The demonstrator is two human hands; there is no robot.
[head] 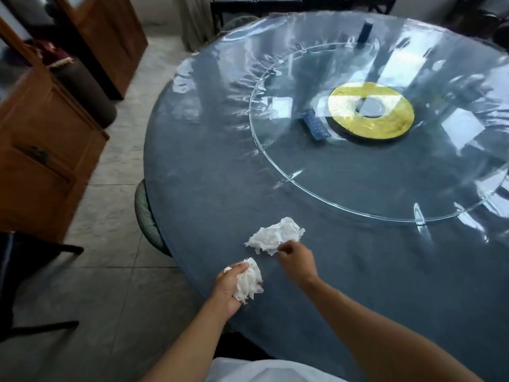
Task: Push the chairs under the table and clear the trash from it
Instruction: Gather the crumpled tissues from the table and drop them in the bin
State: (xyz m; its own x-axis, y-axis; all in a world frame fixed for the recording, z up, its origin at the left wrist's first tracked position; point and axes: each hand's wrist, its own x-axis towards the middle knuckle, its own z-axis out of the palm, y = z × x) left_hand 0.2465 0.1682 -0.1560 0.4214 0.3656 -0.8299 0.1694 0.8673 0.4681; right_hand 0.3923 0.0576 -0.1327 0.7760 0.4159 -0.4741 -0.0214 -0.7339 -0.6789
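A large round table (220, 166) with a dark grey cloth under clear plastic fills the view. My left hand (227, 288) holds a crumpled white tissue (249, 282) just above the table's near edge. A second crumpled white tissue (275, 235) lies on the cloth a little farther in. My right hand (296, 260) pinches that tissue's near right corner with the fingertips. A woven chair (146, 216) is tucked under the table's left edge, only its curved back showing.
A glass turntable (264, 150) with a yellow centre disc (371, 110) sits mid-table, with a dark remote (316, 128) and a dark cylinder (365, 31) on it. Wooden cabinets (41, 150) line the left wall. A dark chair frame (16, 285) stands on the tiled floor at left.
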